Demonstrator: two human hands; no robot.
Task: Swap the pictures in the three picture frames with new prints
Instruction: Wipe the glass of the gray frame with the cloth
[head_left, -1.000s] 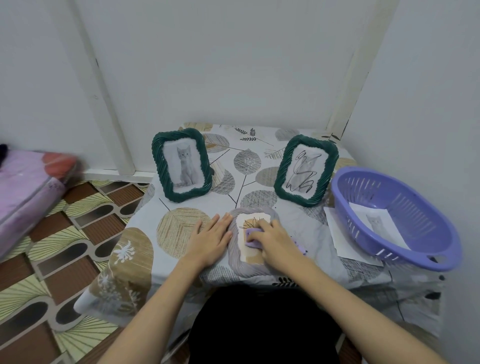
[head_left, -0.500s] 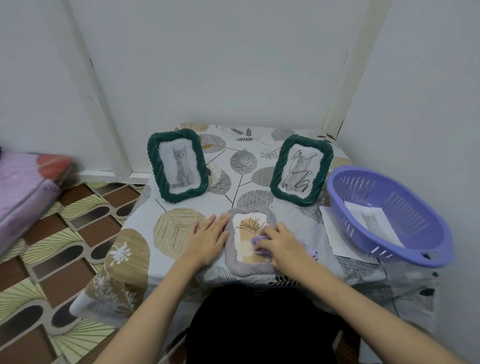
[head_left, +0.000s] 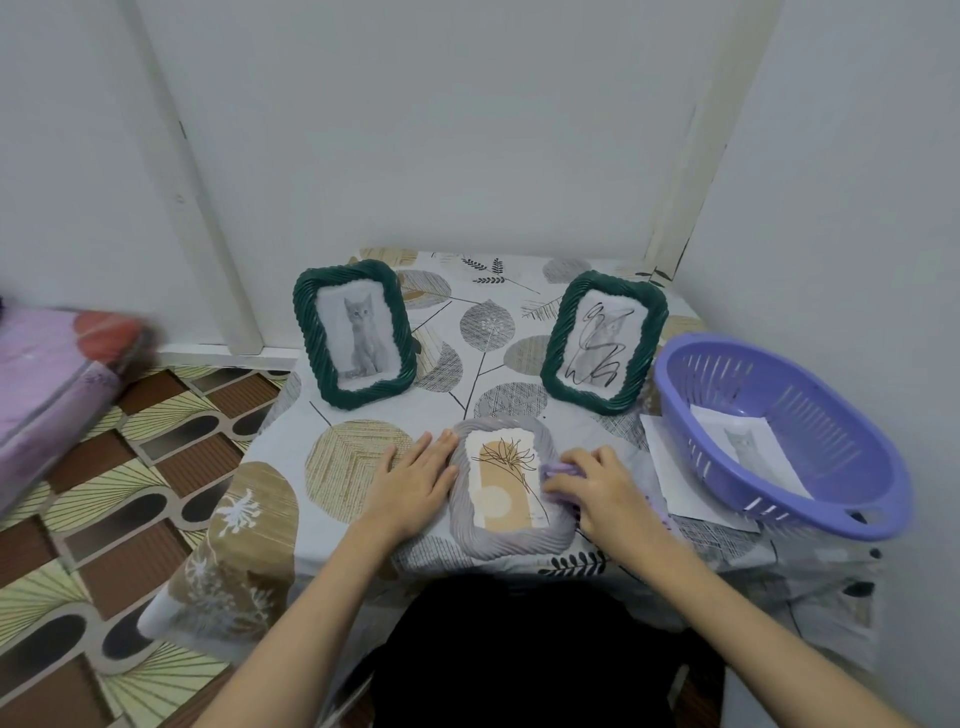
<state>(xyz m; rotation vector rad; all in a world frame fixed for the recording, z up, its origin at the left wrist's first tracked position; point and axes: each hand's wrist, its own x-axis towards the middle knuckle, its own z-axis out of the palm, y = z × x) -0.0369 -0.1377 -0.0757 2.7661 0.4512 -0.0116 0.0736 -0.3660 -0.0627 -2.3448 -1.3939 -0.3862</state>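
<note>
A pale lilac picture frame (head_left: 511, 488) lies flat on its back at the near edge of the table (head_left: 363, 457), holding a print of a thin-lined plant over beige shapes (head_left: 506, 480). The left hand (head_left: 413, 480) lies flat just left of this frame, fingers straight and together, their tips touching the frame's left rim; it holds nothing. The right hand (head_left: 602, 491) sits on the frame's right rim with its fingers curled around a small purple cloth-like thing (head_left: 561, 472), pressing it against the rim; exactly what that thing is cannot be told.

Behind the lilac frame and to its left, a dark green frame (head_left: 355, 332) stands upright with a grey cat picture in it. Behind and to the right stands a second green frame (head_left: 604, 340), tilted a little, showing a cat picture crossed by a black scribble. Right of the lilac frame a purple plastic basket (head_left: 779, 431) sits at the table's edge with a cat print (head_left: 745, 452) lying inside it, and a white sheet (head_left: 675, 478) lies partly under the basket.

The table wears a cloth printed with grey and tan leaves and is set into a corner of plain white walls (head_left: 467, 130). Left of the table the floor (head_left: 104, 493) has a brown and cream pattern, and a pink cushion-like thing (head_left: 47, 374) lies at the far left, blurred.
</note>
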